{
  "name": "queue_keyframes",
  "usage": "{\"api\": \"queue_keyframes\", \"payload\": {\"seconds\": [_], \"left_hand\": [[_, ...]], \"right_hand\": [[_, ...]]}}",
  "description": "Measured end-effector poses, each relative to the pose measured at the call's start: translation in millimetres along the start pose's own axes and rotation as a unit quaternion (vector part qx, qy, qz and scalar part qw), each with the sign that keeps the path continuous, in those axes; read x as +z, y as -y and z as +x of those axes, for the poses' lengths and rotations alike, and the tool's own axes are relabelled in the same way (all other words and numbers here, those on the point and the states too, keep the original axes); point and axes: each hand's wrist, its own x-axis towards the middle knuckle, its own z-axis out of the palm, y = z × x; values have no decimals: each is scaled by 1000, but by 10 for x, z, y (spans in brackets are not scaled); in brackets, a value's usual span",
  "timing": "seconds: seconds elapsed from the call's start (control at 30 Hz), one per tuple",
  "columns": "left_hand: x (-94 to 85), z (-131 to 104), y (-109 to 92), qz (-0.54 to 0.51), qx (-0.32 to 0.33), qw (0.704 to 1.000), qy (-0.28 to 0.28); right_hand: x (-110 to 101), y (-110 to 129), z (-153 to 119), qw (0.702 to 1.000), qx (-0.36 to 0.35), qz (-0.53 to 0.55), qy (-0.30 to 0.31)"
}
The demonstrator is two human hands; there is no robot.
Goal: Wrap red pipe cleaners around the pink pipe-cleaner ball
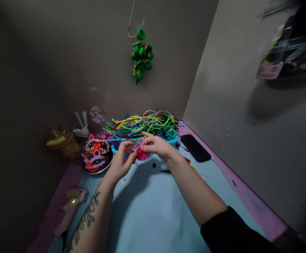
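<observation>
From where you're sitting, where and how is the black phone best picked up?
Probably by its two long edges, about midway, coming from above: the phone lies flat, a thin slab with no handle, its top is uncovered, and its width is the shorter span to grip.

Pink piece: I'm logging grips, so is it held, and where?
Left hand and right hand hold the pink piece by its upper part, from either side.

A black rectangular phone point(195, 148) lies flat near the table's right edge. A green-and-red knitted ornament point(141, 56) hangs against the grey wall point(90, 49).
</observation>
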Motion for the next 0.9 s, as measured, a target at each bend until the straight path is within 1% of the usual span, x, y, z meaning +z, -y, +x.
{"api": "queue_keyframes", "payload": {"seconds": [0.07, 0.13, 0.27, 0.4, 0.53, 0.63, 0.7, 0.77, 0.83, 0.9], "left_hand": [[2, 1, 8, -5, -5, 1000, -14], [12, 2, 25, -1, -7, 1000, -29], [33, 4, 63, -10, -31, 999, -39], [38, 9, 70, 26, -33, 998, -45], [42, 12, 42, 83, -20, 994, -67], [30, 13, 19, 55, -30, 995, -74], [10, 18, 4, 4, -54, 997, -59], [-15, 26, -12, -36, -76, 996, -25], [-32, 35, -28, -40, -88, 995, 20], [-31, 42, -39, -37, -99, 993, 47]], "right_hand": [[43, -1, 6, 999, 5, 12, -31], [76, -6, 14, 999, 4, 17, -49], [88, -1, 15, 998, 0, 11, -55], [72, 43, -4, 997, -4, -51, -53], [72, 70, -12, 990, -15, -122, -71], [64, 64, -7, 988, -18, -131, -79], [56, 55, -2, 990, -20, -119, -80], [56, 47, 4, 992, -22, -100, -74], [64, 40, 8, 994, -25, -86, -66], [76, 37, 11, 994, -30, -73, -72]]}}
